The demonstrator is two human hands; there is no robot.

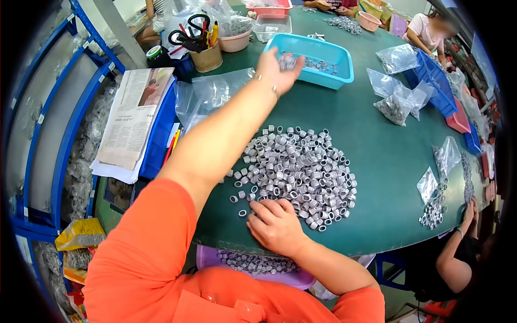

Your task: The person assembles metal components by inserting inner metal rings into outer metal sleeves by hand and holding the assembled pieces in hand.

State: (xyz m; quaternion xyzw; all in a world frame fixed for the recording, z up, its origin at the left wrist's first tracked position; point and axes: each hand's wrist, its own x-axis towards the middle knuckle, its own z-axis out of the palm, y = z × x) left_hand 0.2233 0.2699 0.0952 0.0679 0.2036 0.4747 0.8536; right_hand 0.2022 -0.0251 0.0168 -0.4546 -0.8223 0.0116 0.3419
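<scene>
A large heap of small grey metal rings (pixel 301 172) lies on the green table (pixel 393 183). My left hand (pixel 281 70) reaches over the near left edge of a turquoise basket (pixel 344 72), palm up, with several metal rings held in it. Other small metal pieces lie on the basket's floor. At the heap's near edge, my right hand (pixel 276 227) rests palm down, fingers bent and slightly apart; the space beneath its palm is hidden. Some loose rings lie left of the heap. Below the table edge, a purple basket (pixel 301 279) holds more rings.
Clear plastic bags (pixel 212 91), a cup of scissors and pens (pixel 206 58) and a newspaper (pixel 126 118) are at left. Blue bins (pixel 436 86) and bagged parts (pixel 396 107) lie at right. Co-workers sit at the far side (pixel 425 32) and lower right (pixel 455 264).
</scene>
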